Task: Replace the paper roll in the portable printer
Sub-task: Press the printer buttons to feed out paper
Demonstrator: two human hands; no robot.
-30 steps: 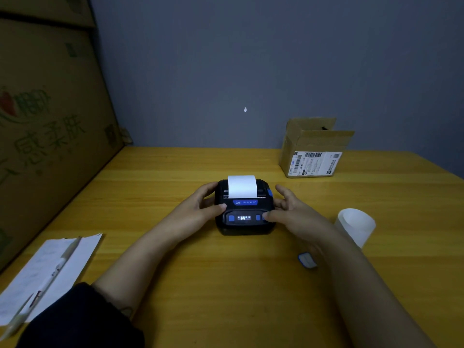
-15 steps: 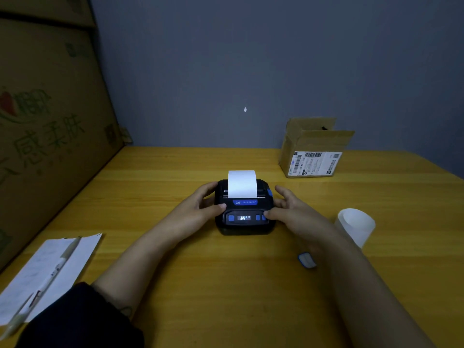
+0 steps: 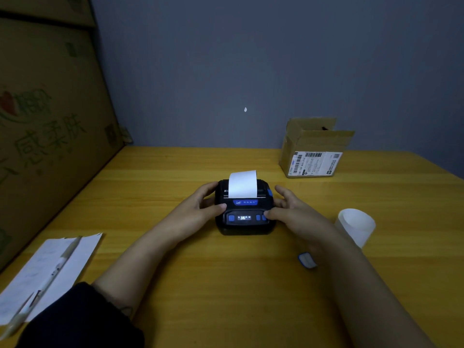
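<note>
A small black portable printer (image 3: 244, 223) with blue buttons and a lit display sits mid-table, lid closed. A white paper strip (image 3: 242, 184) sticks up out of its slot. My left hand (image 3: 194, 212) grips the printer's left side, thumb on its top. My right hand (image 3: 295, 213) holds the right side, with the thumb pressing a blue button at the right of the display. A loose curl of white paper (image 3: 355, 226) stands on the table to the right of my right wrist.
An open cardboard box (image 3: 313, 153) with a shipping label stands at the back right. A small blue-edged piece (image 3: 306, 259) lies near my right forearm. Paper sheets with a pen (image 3: 47, 275) lie front left. Large cartons (image 3: 50, 121) wall the left side.
The paper strip has fed further out of the printer's slot and stands taller. Both hands have stayed where they were on the printer.
</note>
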